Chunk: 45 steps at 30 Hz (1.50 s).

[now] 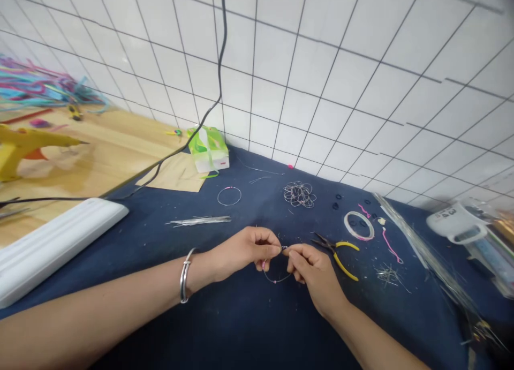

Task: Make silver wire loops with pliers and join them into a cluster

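Dark blue cloth lies under my work, a plain ground that probably helps me see thin, bright wire. Above it, my left hand and right hand meet fingertip to fingertip, each pinched closed, thumb against forefinger, on a thin silvery wire loop that hangs toward me, off the cloth. I seem to grip it from both sides so neither end slips. At the far right, a long bundle of pale, straight wires lies slantwise, perhaps too long to sit nearer. Just right of my right hand rest yellow-handled pliers with dark metal noses, handles to the right, within easy reach, I'd say. Beyond them is a white ring-shaped roll. Far ahead, a heap of silvery wire rings sits apart, likely so they don't snag my fingers. Left of it lies a single round wire ring, with short straight wires nearer me, laid side by side. Smallest are the pink beads on my loop; the join between my fingertips is too tiny to make out.
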{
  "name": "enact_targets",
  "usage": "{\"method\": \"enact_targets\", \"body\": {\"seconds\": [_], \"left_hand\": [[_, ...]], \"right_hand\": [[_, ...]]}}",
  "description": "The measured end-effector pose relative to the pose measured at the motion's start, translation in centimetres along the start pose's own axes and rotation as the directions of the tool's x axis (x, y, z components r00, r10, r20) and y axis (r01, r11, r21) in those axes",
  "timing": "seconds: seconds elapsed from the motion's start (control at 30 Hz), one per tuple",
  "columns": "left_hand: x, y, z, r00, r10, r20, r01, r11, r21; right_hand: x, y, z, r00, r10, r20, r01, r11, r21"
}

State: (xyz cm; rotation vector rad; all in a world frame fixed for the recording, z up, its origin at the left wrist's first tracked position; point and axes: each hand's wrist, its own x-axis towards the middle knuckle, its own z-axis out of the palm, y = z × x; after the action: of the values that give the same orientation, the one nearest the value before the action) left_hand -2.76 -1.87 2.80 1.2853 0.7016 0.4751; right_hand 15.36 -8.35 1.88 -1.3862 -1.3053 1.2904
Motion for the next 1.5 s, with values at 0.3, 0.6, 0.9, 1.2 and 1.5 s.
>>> {"method": "enact_targets", "body": {"seconds": [0.3, 0.6, 0.9, 1.2, 1.5], "left_hand": [[-0.4, 0.9, 0.2, 0.998, -0.04, 0.05, 0.043, 0.998, -0.049], [-0.9, 0.2, 1.0, 1.0, 0.023, 0.012, -0.021, 0.988, -0.152], [-1.2, 0.5, 1.1, 0.998, 0.056, -0.01, -0.057, 0.97, -0.234], [-1.0, 0.4, 1.1, 0.999, 0.029, 0.033, -0.022, 0.978, -0.206], [-1.2, 0.7, 1.2, 0.997, 0.078, -0.018, -0.079, 0.993, -0.083]], "right_hand": [[-0.1, 0.1, -0.5, 0.999, -0.02, -0.028, 0.017, 0.995, -0.097], [-0.4, -0.2, -0.8, 0.994, -0.096, -0.06, 0.088, 0.989, -0.119], [-0.5, -0.3, -1.0, 0.998, -0.051, -0.03, 0.05, 0.998, -0.035], [-0.5, -0.1, -0.9, 0.997, -0.072, -0.029, 0.069, 0.993, -0.099], [-0.7, -0.3, -0.5, 0.997, -0.072, -0.003, 0.071, 0.992, -0.106]]}}
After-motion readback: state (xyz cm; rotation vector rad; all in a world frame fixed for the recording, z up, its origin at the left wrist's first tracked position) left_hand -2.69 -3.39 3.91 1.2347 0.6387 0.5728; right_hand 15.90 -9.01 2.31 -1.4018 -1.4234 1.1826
